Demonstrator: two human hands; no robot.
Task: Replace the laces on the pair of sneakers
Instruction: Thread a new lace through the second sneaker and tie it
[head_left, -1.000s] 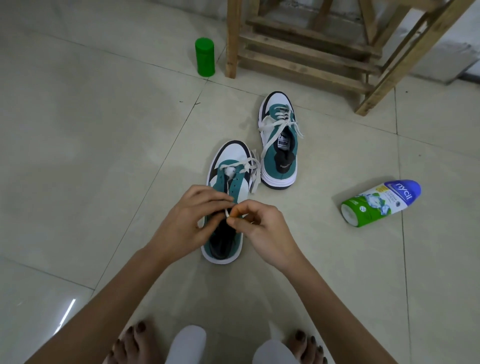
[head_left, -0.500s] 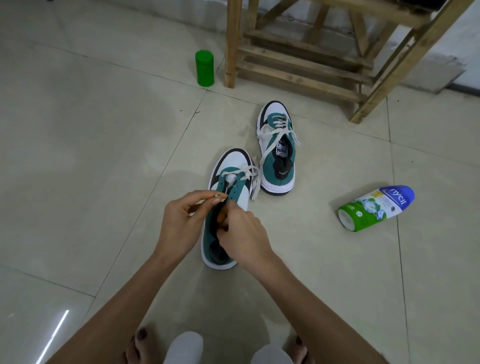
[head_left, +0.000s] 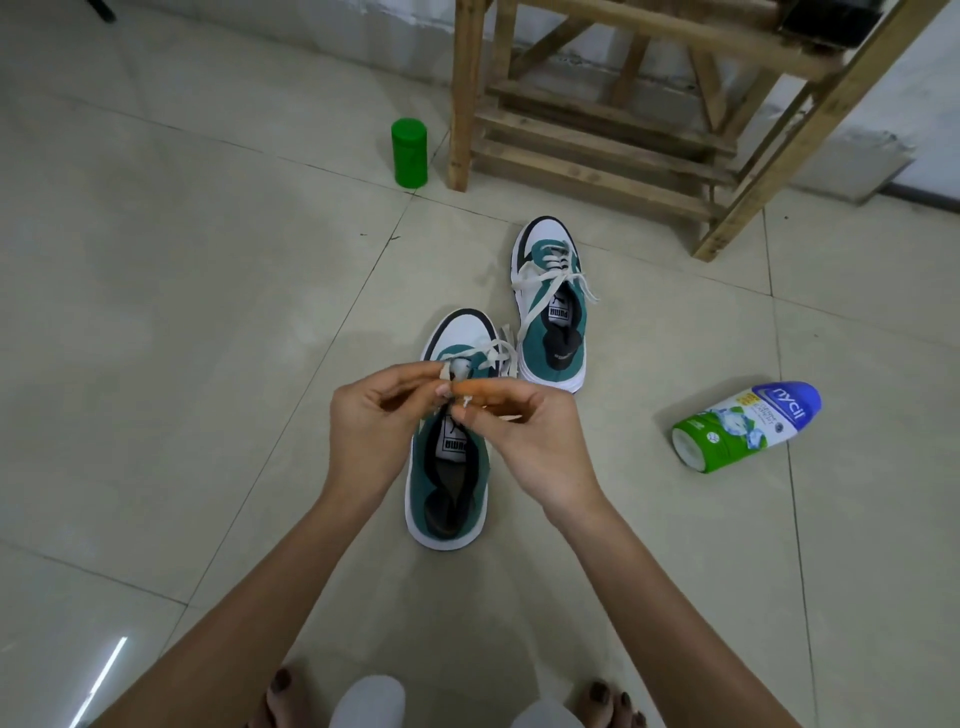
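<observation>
Two green-and-white sneakers lie on the tiled floor. The near sneaker (head_left: 451, 467) points away from me, its cream lace (head_left: 493, 356) loose over the front eyelets. My left hand (head_left: 371, 431) and my right hand (head_left: 524, 441) meet above its tongue, and each pinches a part of that lace between thumb and fingers. The strand between the fingertips is small and partly hidden. The far sneaker (head_left: 553, 312) stands beyond it to the right, laced with cream laces whose ends hang loose.
A green cylinder container (head_left: 409, 153) stands at the back left beside a wooden frame (head_left: 597, 135). A green, white and blue bottle (head_left: 743, 426) lies on its side to the right. My bare feet (head_left: 283, 696) show at the bottom edge.
Both hands have lifted a little from the sneaker's opening and moved apart, drawing the lace up between them. The sneakers have stayed in place.
</observation>
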